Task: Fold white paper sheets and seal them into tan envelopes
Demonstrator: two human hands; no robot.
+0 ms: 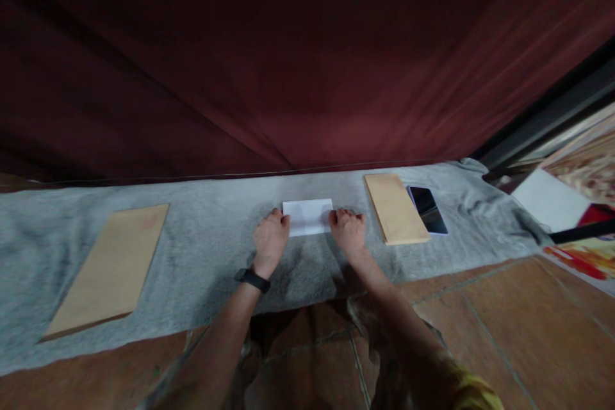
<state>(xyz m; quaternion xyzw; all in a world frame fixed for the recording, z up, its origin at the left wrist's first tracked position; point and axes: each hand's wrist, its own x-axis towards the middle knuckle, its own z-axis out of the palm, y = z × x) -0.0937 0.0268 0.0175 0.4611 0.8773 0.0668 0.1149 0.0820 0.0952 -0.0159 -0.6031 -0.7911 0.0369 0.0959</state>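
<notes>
A small white folded paper (307, 216) lies on a grey cloth (202, 250) spread over the floor. My left hand (270, 240), with a black band on the wrist, grips the paper's left edge with curled fingers. My right hand (348, 230) holds the right edge the same way, fingers curled down onto it. The paper lies flat between both hands.
A brown envelope (109, 269) lies on the cloth at the left. Another brown envelope (396, 208) lies at the right, with a dark phone (427, 209) beside it. A dark red curtain (288, 57) hangs behind. Brown floor tiles (504, 327) are in front.
</notes>
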